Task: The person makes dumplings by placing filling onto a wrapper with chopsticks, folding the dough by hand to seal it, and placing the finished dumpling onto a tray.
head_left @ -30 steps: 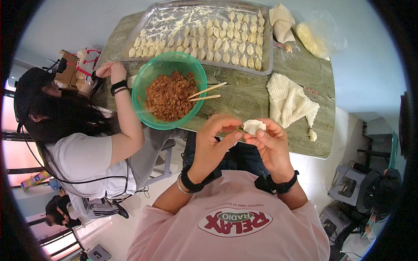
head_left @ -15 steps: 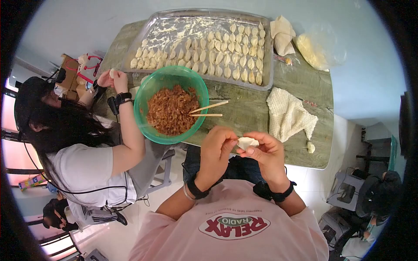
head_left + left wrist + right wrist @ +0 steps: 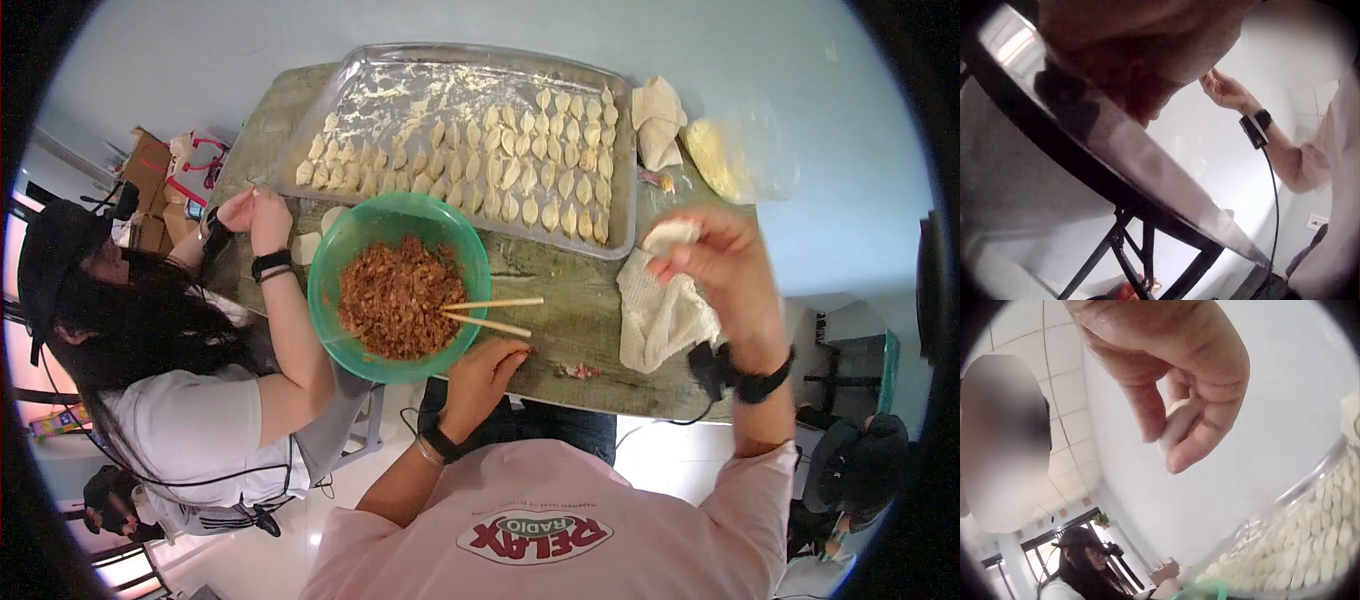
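My right hand (image 3: 735, 275) pinches a white dumpling (image 3: 672, 235) between thumb and fingers, raised over the cloth at the table's right side. In the right wrist view the same dumpling (image 3: 1180, 425) shows between the fingertips. My left hand (image 3: 482, 385) lies at the table's front edge, just below the green bowl (image 3: 478, 255), its fingers loosely bent and holding nothing. Brown filling (image 3: 400, 300) and two chopsticks (image 3: 495, 303) are in the bowl. Behind it, a metal tray (image 3: 630, 160) bears rows of dumplings (image 3: 530, 178).
A cream cloth (image 3: 655, 325) lies on the table (image 3: 580, 345) below my right hand. At the back right are a folded cloth (image 3: 657, 120) and a plastic bag (image 3: 725, 160). Another person (image 3: 200, 400) sits at the left, both hands near the table, beside wrappers (image 3: 305, 248).
My hands have parted: the right has carried the dumpling up and to the right, while the left has let go and moved lower. The view has shifted, with the bowl and tray lower in it.
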Action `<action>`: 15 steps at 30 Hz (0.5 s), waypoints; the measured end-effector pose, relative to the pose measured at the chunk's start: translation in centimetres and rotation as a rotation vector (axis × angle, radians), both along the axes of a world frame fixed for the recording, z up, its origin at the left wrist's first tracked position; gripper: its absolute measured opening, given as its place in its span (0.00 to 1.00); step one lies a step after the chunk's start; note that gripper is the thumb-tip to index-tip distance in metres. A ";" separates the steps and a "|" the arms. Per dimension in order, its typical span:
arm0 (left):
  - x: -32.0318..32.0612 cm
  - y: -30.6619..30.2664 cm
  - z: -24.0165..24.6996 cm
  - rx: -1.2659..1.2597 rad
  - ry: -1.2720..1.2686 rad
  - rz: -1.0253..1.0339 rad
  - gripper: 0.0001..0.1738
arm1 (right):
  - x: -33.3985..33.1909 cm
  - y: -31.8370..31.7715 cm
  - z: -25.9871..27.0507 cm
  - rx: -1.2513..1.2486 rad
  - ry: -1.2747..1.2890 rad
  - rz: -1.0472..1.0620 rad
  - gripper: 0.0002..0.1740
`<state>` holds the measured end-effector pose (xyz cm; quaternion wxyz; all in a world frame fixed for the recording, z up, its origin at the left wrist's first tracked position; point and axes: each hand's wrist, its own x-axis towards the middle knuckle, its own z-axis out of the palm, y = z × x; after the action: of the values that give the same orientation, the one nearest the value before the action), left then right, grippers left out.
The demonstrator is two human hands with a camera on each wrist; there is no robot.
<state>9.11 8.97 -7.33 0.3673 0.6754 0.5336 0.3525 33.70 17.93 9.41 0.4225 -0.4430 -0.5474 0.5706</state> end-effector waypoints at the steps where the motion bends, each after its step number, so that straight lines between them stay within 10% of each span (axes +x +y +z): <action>1: -0.2 0.1 -0.4 0.036 0.019 0.022 0.09 | 0.4 1.8 1.3 0.047 -0.057 0.027 0.13; 15: -1.6 -1.2 -3.5 -0.139 0.019 -0.074 0.13 | 0.0 24.2 3.4 0.116 -0.260 0.063 0.14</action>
<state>7.55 7.80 -10.82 0.4208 0.6709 0.5350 0.2943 33.66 42.09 12.83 0.3547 -0.4706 -0.6433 0.4888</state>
